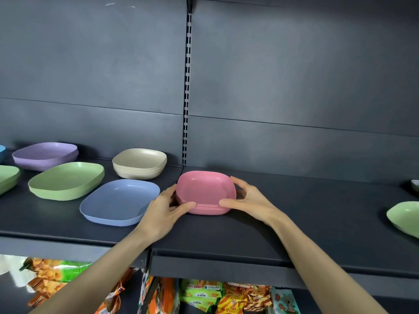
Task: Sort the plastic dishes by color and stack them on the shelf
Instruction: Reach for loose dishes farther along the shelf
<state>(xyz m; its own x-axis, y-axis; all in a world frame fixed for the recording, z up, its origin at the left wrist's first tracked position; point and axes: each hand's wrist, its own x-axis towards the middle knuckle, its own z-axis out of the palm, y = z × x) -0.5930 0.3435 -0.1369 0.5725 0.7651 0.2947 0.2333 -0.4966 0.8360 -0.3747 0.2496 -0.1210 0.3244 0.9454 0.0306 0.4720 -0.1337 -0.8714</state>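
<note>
- Pink dishes (205, 189) stood in a neat stack on the dark shelf (294, 223), near the middle and a little back from its front edge.
- Nearest of all, below that shelf, snack packets (204, 293) in orange and green filled the lower level.
- The left hand (165, 207) gripped the stack's left side, thumb on the near edge and fingers curled round the side.
- The right hand (249, 200) gripped the right side the same way, thumb in front and fingers behind.
- Just left of the pink stack lay a blue dish (118, 202), close to the left hand.
- At the right edge, well apart, a green dish (405, 217) showed in part.
- Further left and back sat a stack of green dishes (65, 180), with another green one (8, 177) cut off by the left edge.
- Behind the blue dish stood a beige stack (140, 164).
- Farthest left, against the rear, sat a purple stack (45, 155).
- Behind everything rose the grey back panel (294, 87), split by a slotted upright (187, 87).
</note>
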